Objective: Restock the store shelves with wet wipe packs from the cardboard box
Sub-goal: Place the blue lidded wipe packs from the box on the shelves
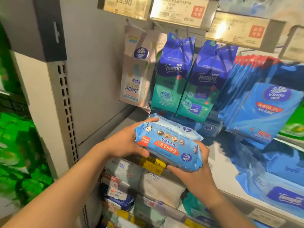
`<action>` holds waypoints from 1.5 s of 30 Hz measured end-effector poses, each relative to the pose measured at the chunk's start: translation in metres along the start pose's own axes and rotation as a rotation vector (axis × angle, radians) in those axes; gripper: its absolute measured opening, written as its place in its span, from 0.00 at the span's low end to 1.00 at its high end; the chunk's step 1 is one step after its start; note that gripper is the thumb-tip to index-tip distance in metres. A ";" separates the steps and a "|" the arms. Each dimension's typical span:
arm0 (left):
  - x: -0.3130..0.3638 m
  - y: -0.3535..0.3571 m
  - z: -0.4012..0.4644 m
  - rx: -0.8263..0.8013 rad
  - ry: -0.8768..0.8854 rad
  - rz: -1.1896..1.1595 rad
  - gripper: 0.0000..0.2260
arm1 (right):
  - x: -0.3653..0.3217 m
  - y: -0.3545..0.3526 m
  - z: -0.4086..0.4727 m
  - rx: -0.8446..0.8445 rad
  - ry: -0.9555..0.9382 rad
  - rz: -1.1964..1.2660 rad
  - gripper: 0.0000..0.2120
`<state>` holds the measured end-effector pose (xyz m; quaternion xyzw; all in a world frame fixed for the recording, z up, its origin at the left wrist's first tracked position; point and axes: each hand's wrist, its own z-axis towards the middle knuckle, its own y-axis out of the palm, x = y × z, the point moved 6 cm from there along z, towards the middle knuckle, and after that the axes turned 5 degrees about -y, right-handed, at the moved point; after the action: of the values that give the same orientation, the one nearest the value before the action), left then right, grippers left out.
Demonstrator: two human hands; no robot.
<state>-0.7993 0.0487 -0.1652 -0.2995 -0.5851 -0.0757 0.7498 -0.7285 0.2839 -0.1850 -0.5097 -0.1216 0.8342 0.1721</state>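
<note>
Wet wipe pack: light blue, held flat and level in front of the grey shelf, its printed face up and its lettering upside down to the camera. Both hands grasp it. The left hand grips the pack's left end, fingers curled over the far edge, thumb under the near edge. The right hand holds the right end from below, thumb along the near edge, fingers wrapped round the end.

Left of the hands stands the perforated grey shelf upright, with blurred green goods beyond it. Just behind the held pack, another light blue pack lies on the shelf. Above it hang a beige Vinda pouch and two blue-green Tempo packs side by side. To the right a row of blue Vinda packs stands leaning. Price labels line the rail above. Below the shelf, white and grey packs fill the lower tier.
</note>
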 end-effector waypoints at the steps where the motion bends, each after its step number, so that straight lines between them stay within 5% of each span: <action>1: -0.003 0.001 -0.001 0.000 -0.029 0.009 0.45 | 0.005 0.000 0.000 -0.014 0.018 -0.015 0.45; 6: -0.022 -0.001 -0.005 0.068 -0.187 0.104 0.25 | 0.003 -0.006 0.010 -0.023 0.023 -0.213 0.45; 20: -0.033 -0.002 0.003 0.149 -0.235 0.190 0.14 | 0.017 -0.005 0.012 0.003 0.121 -0.189 0.44; 27: -0.029 -0.003 -0.001 0.144 -0.266 0.324 0.16 | 0.020 -0.001 0.006 0.031 0.168 -0.235 0.43; 38: 0.005 0.022 -0.069 0.344 -0.209 0.369 0.29 | -0.008 -0.004 -0.034 -0.022 0.270 -0.438 0.10; 41: 0.028 0.039 -0.093 0.372 -0.159 0.426 0.21 | -0.022 -0.009 -0.054 -0.089 0.266 -0.502 0.17; 45: 0.033 0.067 -0.126 0.382 -0.239 0.513 0.36 | -0.036 -0.017 -0.092 -0.157 0.258 -0.555 0.26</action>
<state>-0.6530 0.0429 -0.1762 -0.2981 -0.5782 0.2619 0.7129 -0.6284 0.2874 -0.1910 -0.5703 -0.2972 0.6718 0.3675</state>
